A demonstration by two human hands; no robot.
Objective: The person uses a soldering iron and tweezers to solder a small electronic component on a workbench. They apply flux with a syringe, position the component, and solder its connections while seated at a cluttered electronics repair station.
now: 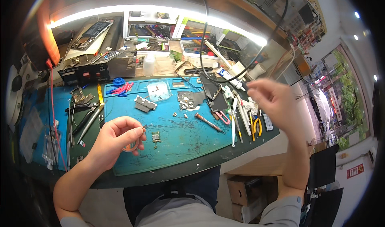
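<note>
My left hand (120,137) is closed on a small round spool (130,147) with an orange label, over the blue repair mat (168,155). A small circuit board (156,137) lies just right of it. My right hand (268,96) is raised at the right, blurred, near a white tube (234,79); I cannot tell what, if anything, is in it. Shielded phone board parts (186,100), a dark grey piece (145,104), a clear plastic box (159,89) and a brown-handled screwdriver (204,121) lie on the mat.
Tools, yellow tweezers (256,127) and dark phone frames (214,94) crowd the mat's right side. Pliers (84,121) lie left. A power supply (80,74) and shelves of tools (146,30) stand at the back. A black cable (204,22) hangs over the bench.
</note>
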